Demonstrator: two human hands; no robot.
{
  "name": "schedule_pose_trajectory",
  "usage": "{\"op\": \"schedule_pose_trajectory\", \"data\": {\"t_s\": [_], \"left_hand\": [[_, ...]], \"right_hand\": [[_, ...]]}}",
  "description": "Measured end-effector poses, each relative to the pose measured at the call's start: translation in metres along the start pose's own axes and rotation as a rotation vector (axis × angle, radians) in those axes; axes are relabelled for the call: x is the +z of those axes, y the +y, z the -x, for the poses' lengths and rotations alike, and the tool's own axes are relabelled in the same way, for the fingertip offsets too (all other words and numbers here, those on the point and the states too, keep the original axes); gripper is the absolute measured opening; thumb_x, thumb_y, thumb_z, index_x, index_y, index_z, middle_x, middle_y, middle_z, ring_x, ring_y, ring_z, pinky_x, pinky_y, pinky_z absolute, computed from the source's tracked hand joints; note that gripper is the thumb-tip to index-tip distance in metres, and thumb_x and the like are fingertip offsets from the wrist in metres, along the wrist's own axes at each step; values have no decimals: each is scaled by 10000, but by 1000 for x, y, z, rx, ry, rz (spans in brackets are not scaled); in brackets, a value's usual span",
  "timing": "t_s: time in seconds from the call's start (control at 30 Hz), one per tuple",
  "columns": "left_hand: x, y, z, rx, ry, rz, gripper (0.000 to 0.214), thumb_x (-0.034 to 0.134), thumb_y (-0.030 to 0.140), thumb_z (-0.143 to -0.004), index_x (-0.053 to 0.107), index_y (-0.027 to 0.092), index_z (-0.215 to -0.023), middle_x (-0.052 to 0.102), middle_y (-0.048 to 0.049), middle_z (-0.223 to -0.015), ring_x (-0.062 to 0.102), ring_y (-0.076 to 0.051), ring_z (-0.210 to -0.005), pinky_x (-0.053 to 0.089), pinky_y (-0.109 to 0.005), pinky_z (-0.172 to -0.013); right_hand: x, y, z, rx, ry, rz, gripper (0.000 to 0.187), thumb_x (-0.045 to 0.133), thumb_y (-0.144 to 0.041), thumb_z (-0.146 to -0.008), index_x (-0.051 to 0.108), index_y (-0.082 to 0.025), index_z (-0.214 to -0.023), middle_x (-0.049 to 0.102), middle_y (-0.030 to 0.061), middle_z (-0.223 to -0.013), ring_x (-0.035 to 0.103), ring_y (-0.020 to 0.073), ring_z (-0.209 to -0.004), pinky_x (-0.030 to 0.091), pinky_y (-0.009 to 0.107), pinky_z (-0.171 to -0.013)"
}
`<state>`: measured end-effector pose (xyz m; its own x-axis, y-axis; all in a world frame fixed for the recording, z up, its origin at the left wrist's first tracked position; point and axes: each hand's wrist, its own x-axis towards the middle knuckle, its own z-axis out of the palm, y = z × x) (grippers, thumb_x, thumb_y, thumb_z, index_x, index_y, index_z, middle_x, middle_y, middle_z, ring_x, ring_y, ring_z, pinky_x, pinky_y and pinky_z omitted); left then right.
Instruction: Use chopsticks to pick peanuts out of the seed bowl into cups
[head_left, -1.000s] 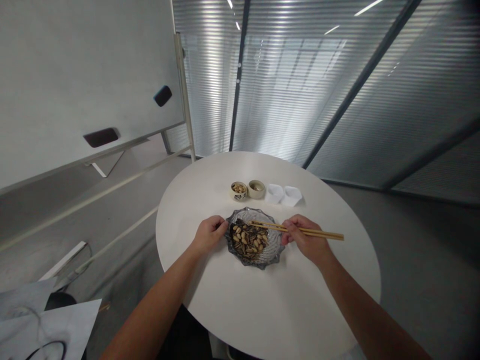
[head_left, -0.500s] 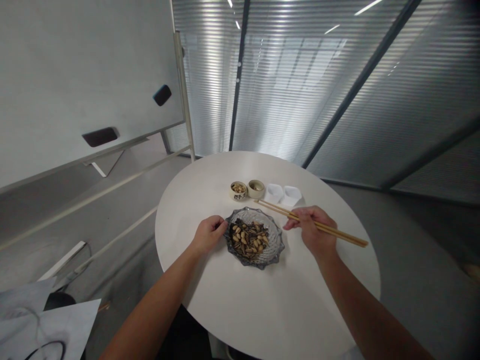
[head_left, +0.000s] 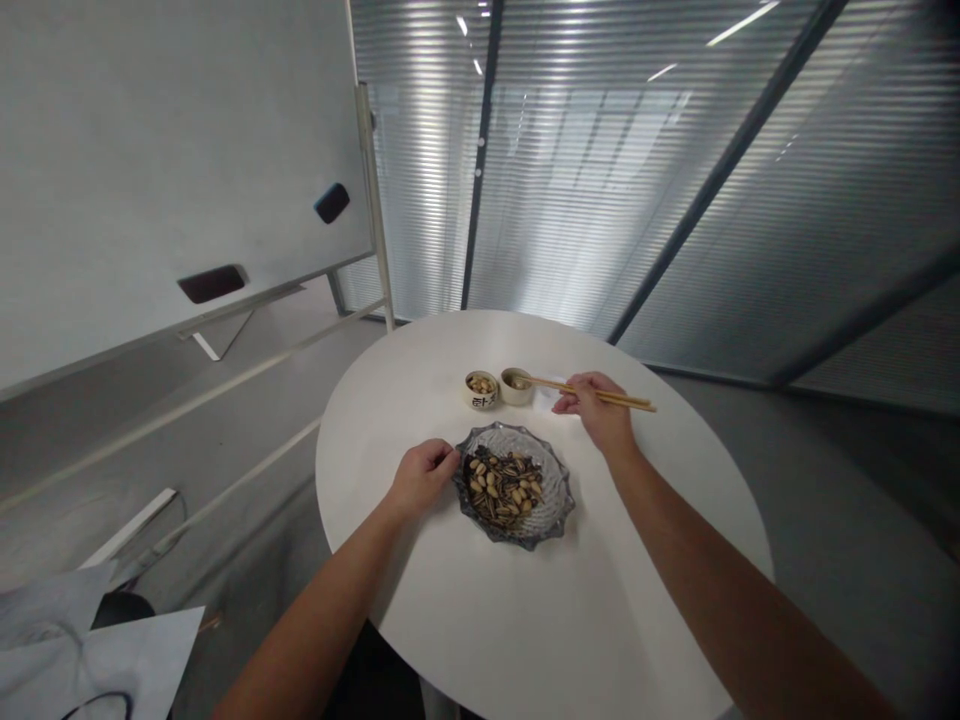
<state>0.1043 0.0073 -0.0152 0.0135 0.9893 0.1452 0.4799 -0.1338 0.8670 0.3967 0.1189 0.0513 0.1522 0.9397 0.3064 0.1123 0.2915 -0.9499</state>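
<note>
A dark glass plate (head_left: 559, 490) with mixed nuts and seeds (head_left: 504, 484) sits on the round white table (head_left: 525, 620). My left hand (head_left: 421, 476) is closed against the plate's left rim. My right hand (head_left: 598, 406) grips a pair of wooden chopsticks (head_left: 577, 391) beyond the plate. Their tips reach over the right one of two small cups (head_left: 515, 386). The left cup (head_left: 481, 389) holds pale nuts.
A white dish (head_left: 548, 393) lies partly hidden behind my right hand. A whiteboard on a stand (head_left: 187, 180) is at the left, with frosted glass walls behind the table. Papers (head_left: 90, 660) lie at the lower left.
My right hand has lifted the chopsticks off the plate and carried them away to the small cups at the back. My left hand has stayed on the plate's rim.
</note>
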Motion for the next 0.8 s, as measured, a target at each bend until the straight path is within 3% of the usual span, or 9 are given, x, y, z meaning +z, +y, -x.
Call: {"op": "schedule_pose_trajectory", "data": {"t_s": [0.17,0.3,0.47,0.63,0.8], "left_hand": [[0,0,0,5,3,-3,334,527,448,-920,656,191,-750,589,8,-669,514,-136,-654,384,-241,-597],[-1,1,0,17,-5,-30,332,521,440,-922,663,191,-755,590,8,-667,513,-137,-652,380,-244,-600],[0,1,0,18,-7,-21,338,517,445,-925,662,189,-758,581,9,-659,500,-136,-640,375,-243,-594],[1,1,0,3,7,-5,341,523,453,-912,653,188,-742,583,8,-655,508,-137,-640,380,-241,-593],[1,2,0,11,7,-10,344,523,459,-914,660,188,-751,580,9,-652,512,-138,-641,384,-243,-599]], "right_hand": [[-14,-17,31,10,23,-96,290,757,-461,-829,648,-192,-825,711,7,-631,721,180,-528,641,330,-573],[-31,-31,85,10,-165,-23,270,724,-459,-888,679,-194,-865,736,38,-657,725,200,-563,643,354,-589],[-42,-40,139,-139,-367,171,159,656,-370,-953,689,-216,-931,728,28,-662,715,194,-586,595,308,-578],[-37,-45,157,-329,-408,226,69,634,-274,-954,682,-247,-913,718,22,-711,715,198,-645,588,318,-614],[-29,-49,153,-363,-424,292,65,632,-247,-950,694,-253,-933,736,20,-765,721,183,-640,584,295,-611]]}}
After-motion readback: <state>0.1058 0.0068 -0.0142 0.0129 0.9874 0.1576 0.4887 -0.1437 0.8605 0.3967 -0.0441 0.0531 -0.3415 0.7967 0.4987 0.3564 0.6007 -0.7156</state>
